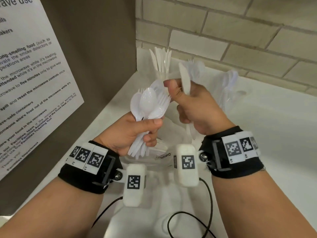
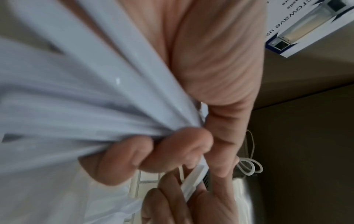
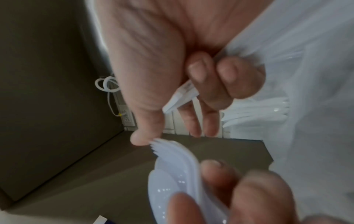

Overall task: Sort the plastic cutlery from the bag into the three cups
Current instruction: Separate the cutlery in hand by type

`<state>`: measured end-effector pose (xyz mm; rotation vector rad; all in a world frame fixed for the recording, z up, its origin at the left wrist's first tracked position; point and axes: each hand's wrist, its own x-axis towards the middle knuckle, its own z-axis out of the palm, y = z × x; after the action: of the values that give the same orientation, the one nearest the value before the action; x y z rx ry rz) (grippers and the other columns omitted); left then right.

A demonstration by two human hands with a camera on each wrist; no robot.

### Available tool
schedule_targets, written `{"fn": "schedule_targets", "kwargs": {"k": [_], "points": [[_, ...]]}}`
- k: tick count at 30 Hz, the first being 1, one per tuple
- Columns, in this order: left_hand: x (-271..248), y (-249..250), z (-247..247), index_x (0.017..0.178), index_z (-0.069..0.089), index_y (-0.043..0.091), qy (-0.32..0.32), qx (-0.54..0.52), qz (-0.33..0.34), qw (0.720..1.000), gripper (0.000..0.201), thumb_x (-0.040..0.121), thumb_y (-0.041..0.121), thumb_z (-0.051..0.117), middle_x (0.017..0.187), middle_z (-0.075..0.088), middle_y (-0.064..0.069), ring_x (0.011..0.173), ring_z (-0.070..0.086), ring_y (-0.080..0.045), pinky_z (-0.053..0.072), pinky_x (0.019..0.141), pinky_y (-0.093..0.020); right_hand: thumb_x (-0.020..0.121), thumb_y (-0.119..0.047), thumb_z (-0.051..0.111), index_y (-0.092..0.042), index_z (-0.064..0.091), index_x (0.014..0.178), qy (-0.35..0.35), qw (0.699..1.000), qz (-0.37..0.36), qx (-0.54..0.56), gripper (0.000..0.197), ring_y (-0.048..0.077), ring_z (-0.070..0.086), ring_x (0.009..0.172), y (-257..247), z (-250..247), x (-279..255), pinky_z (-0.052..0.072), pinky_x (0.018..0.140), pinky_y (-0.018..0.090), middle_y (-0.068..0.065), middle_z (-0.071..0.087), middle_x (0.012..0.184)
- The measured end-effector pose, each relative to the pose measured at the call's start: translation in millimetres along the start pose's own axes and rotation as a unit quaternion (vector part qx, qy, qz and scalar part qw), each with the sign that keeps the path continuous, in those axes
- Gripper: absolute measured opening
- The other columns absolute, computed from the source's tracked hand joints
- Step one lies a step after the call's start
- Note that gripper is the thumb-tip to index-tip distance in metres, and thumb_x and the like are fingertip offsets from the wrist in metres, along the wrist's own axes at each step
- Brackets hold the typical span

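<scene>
My left hand (image 1: 137, 133) grips a fanned bundle of white plastic spoons and forks (image 1: 149, 105) by the handles (image 2: 86, 98), bowls and tines pointing up. My right hand (image 1: 193, 107) holds a white knife (image 1: 185, 79) upright in its curled fingers (image 3: 220, 78), and its thumb (image 3: 139, 136) touches the fork tines (image 3: 162, 144) at the bundle's top. At the back stand three clear cups: one with knives (image 1: 161, 62), one with forks (image 1: 197, 69), one with spoons (image 1: 229, 83). The clear bag (image 1: 161, 154) lies on the counter under my hands.
A brown side panel with a printed microwave notice (image 1: 34, 74) closes the left. A pale brick wall (image 1: 240, 31) runs behind the cups. The white counter (image 1: 265, 134) stretches to the right. Black sensor cables (image 1: 188, 219) hang near the front edge.
</scene>
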<state>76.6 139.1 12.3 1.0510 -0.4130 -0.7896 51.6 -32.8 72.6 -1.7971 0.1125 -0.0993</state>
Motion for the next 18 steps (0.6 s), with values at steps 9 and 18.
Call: {"fn": "schedule_targets", "kwargs": {"k": [9, 18], "points": [[-2, 1, -3, 0.091, 0.06, 0.008, -0.052, -0.093, -0.046, 0.993, 0.035, 0.072, 0.031, 0.079, 0.062, 0.05, -0.005, 0.05, 0.047, -0.015, 0.047, 0.054, -0.032, 0.089, -0.029, 0.065, -0.012, 0.065, 0.09, -0.116, 0.993, 0.012, 0.017, 0.017, 0.01, 0.032, 0.037, -3, 6, -2, 0.024, 0.041, 0.022, 0.005, 0.05, 0.061], [2, -1, -1, 0.099, 0.06, 0.008, 0.01, -0.06, -0.026, 0.998, 0.031, 0.076, 0.02, 0.077, 0.068, 0.051, -0.002, 0.056, 0.051, -0.012, 0.051, 0.057, -0.031, 0.093, -0.032, 0.06, -0.007, 0.06, 0.088, -0.044, 0.992, -0.002, -0.121, 0.026, 0.005, 0.044, 0.036, -9, 22, 11, 0.032, 0.039, 0.021, 0.002, 0.054, 0.059]]}}
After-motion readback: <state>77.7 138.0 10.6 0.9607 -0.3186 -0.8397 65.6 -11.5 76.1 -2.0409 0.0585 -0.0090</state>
